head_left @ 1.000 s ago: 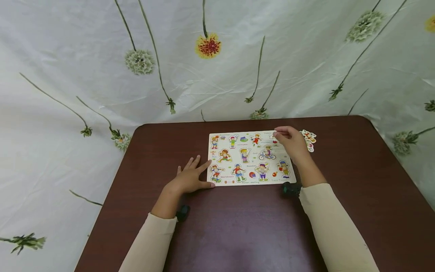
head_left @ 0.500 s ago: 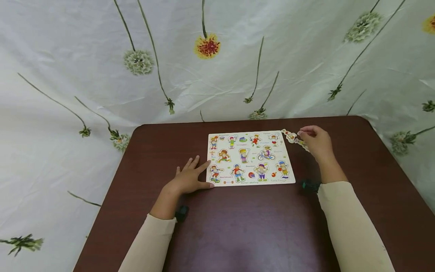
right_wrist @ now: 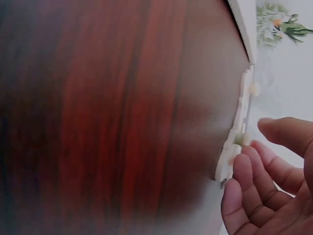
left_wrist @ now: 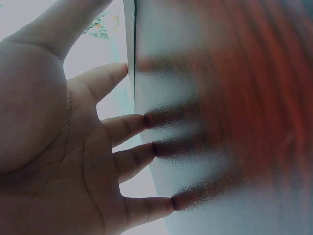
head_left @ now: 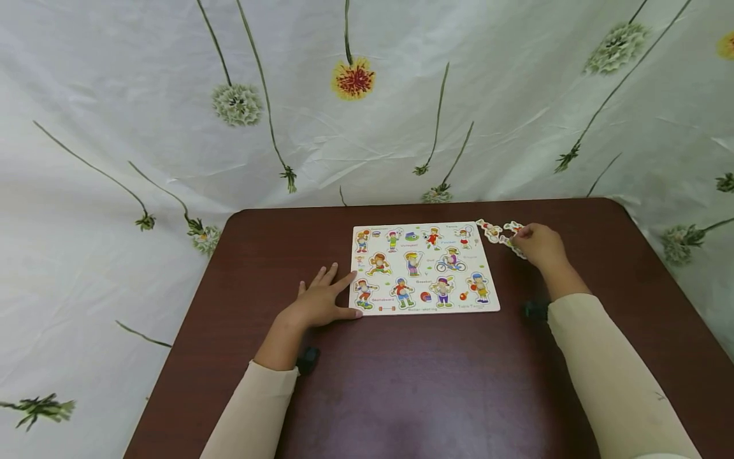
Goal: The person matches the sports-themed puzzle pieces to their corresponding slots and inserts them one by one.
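In the head view, a white wooden puzzle board with printed children playing sports lies on the table. My left hand rests at its left edge with fingers spread; thumb and index finger touch the border. In the left wrist view the left hand's palm shows, fingertips against the tabletop. My right hand is at several cut-out puzzle pieces right of the board. The right wrist view shows knobbed puzzle pieces beside the right hand, its thumb apart from its bent fingers and nothing visibly pinched.
The dark brown wooden table has its back edge just behind the board and pieces. A white cloth with printed flowers hangs behind it. Dark wrist cameras sit at both wrists.
My right hand has moved right from the board's upper right corner to the loose puzzle pieces, then slightly lower. A tennis figure it partly covered on the board now shows. The left hand stays put.
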